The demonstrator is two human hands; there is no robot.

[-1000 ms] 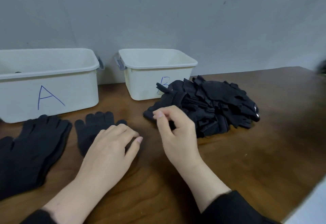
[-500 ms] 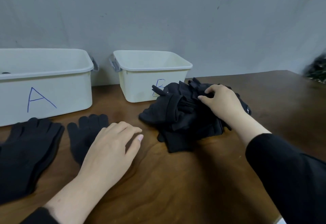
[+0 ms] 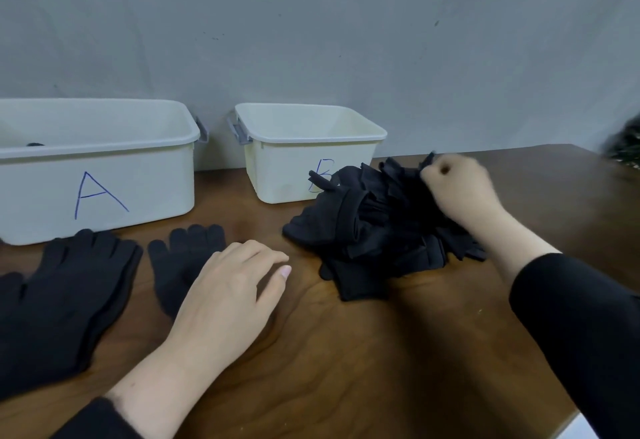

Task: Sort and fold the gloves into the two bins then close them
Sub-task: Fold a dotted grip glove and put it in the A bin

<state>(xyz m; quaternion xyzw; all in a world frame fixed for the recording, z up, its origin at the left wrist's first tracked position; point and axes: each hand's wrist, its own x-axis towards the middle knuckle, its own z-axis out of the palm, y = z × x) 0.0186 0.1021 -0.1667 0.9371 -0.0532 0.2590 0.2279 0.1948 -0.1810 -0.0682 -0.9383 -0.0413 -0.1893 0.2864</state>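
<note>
A heap of black gloves (image 3: pixel 374 227) lies on the brown table in front of the white bin marked B (image 3: pixel 277 175). My right hand (image 3: pixel 460 189) rests on the heap's far right side, its fingers curled shut on black glove fabric at the top. My left hand (image 3: pixel 228 293) lies flat, fingers apart, on the wrist end of a single black knit glove (image 3: pixel 183 255). A stack of black knit gloves (image 3: pixel 65 296) lies flat at the left, in front of the white bin marked A (image 3: pixel 156 179). Both bins stand without lids.
A grey wall rises right behind the bins. A small dark item (image 3: pixel 34 144) peeks over the rim inside bin A. The table's front right corner (image 3: pixel 568 418) is close to my right sleeve. A blurred dark shape (image 3: pixel 627 144) sits at the far right edge.
My right hand went from in front of me out to the heap, then closed on fabric at its top right. The left hand stayed on the single glove.
</note>
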